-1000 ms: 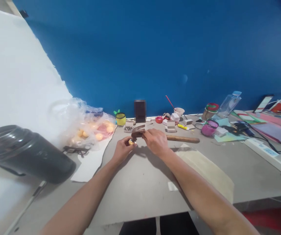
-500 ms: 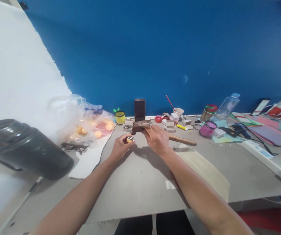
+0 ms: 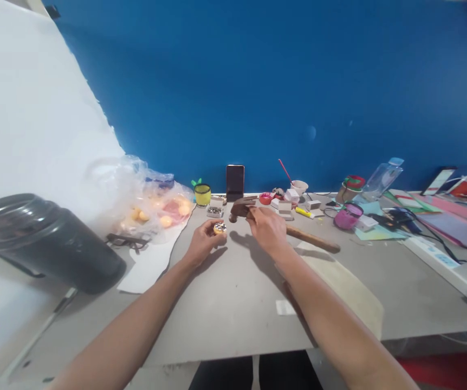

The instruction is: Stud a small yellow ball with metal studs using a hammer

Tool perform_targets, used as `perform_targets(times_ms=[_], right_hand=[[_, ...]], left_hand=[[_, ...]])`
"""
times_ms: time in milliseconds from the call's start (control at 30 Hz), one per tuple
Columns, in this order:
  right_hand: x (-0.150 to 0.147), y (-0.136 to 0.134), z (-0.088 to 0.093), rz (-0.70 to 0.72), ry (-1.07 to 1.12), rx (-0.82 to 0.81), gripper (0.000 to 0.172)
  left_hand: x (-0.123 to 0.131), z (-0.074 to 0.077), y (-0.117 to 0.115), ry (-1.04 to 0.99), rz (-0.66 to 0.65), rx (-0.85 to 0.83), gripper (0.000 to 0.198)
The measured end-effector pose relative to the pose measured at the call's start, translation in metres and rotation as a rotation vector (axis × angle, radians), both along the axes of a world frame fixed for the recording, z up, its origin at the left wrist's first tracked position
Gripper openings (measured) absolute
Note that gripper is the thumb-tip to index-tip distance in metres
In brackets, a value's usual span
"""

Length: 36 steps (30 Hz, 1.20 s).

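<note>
My left hand (image 3: 202, 245) pinches a small round yellow piece with a studded top (image 3: 219, 228), held just above the grey table (image 3: 233, 303). My right hand (image 3: 268, 230) is wrapped round the upper part of a hammer's wooden handle (image 3: 310, 239). The dark hammer head (image 3: 240, 208) sticks out to the left of my fingers, raised a little above the table and slightly right of the yellow piece. The handle's far end points right over a pale board.
A large black container (image 3: 46, 246) lies at the left, with glasses (image 3: 125, 240) and a plastic bag of yellow balls (image 3: 152, 208) beside it. A phone (image 3: 235, 182), a yellow cup (image 3: 202, 194), small boxes, a pink pot (image 3: 347, 215) and papers line the back and right.
My right hand has lifted the hammer head up and to the right, away from the yellow piece. My left hand has kept hold of the piece and raised it slightly.
</note>
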State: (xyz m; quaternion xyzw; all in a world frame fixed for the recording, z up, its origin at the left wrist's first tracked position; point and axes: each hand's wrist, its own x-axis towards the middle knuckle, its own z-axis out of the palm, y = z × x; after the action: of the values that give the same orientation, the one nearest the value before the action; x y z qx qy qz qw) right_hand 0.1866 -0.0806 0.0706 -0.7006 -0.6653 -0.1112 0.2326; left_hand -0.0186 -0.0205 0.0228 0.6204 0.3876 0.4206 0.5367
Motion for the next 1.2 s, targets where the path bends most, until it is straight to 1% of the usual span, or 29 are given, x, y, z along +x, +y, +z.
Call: perform_targets(times_ms=[67, 167, 267, 433, 567, 700, 767, 833, 900, 967, 1000, 1033, 1067, 1167, 1200], right_hand=[[0.007, 0.004, -0.001, -0.037, 0.060, -0.101, 0.028], [0.016, 0.012, -0.008, -0.077, 0.161, -0.233, 0.031], [0.022, 0.019, -0.018, -0.078, 0.209, -0.294, 0.029], [0.026, 0.025, -0.030, -0.115, 0.206, -0.275, 0.024], [0.028, 0.028, -0.038, -0.107, 0.137, -0.257, 0.015], [0.031, 0.030, -0.042, -0.117, 0.071, -0.266, 0.018], [0.030, 0.030, -0.041, -0.110, 0.074, -0.237, 0.018], [0.025, 0.028, -0.039, -0.024, 0.125, -0.169, 0.022], [0.016, 0.025, -0.036, 0.156, 0.256, -0.130, 0.036], [0.004, 0.022, -0.034, 0.336, 0.425, -0.155, 0.054], [-0.003, 0.020, -0.035, 0.398, 0.492, -0.175, 0.058], [-0.009, 0.019, -0.035, 0.438, 0.537, -0.187, 0.059], [-0.014, 0.018, -0.036, 0.459, 0.561, -0.186, 0.054], [-0.020, 0.017, -0.041, 0.456, 0.584, -0.131, 0.030], [-0.020, 0.018, -0.042, 0.453, 0.604, -0.118, 0.025]], left_hand=[[0.000, 0.000, 0.000, -0.037, -0.007, -0.021, 0.049], [0.000, -0.001, 0.002, -0.040, 0.025, -0.050, 0.039], [0.000, -0.003, 0.004, -0.020, 0.048, -0.071, 0.035], [0.000, -0.001, 0.002, -0.025, 0.060, -0.069, 0.034], [0.000, 0.006, -0.003, 0.000, 0.042, -0.049, 0.041], [0.000, 0.009, -0.006, 0.002, -0.012, -0.030, 0.050], [0.001, 0.008, -0.007, -0.019, -0.027, -0.038, 0.051], [0.002, 0.007, -0.006, -0.052, -0.025, -0.056, 0.051], [0.003, 0.005, -0.005, -0.083, -0.012, -0.075, 0.051], [0.003, 0.004, -0.005, -0.108, -0.012, -0.089, 0.053], [0.003, 0.004, -0.005, -0.117, -0.021, -0.090, 0.053], [0.004, 0.003, -0.005, -0.121, -0.029, -0.085, 0.052], [0.004, 0.002, -0.005, -0.123, -0.036, -0.076, 0.051], [0.004, -0.001, -0.005, -0.127, -0.058, -0.059, 0.043], [0.004, -0.002, -0.005, -0.133, -0.066, -0.061, 0.041]])
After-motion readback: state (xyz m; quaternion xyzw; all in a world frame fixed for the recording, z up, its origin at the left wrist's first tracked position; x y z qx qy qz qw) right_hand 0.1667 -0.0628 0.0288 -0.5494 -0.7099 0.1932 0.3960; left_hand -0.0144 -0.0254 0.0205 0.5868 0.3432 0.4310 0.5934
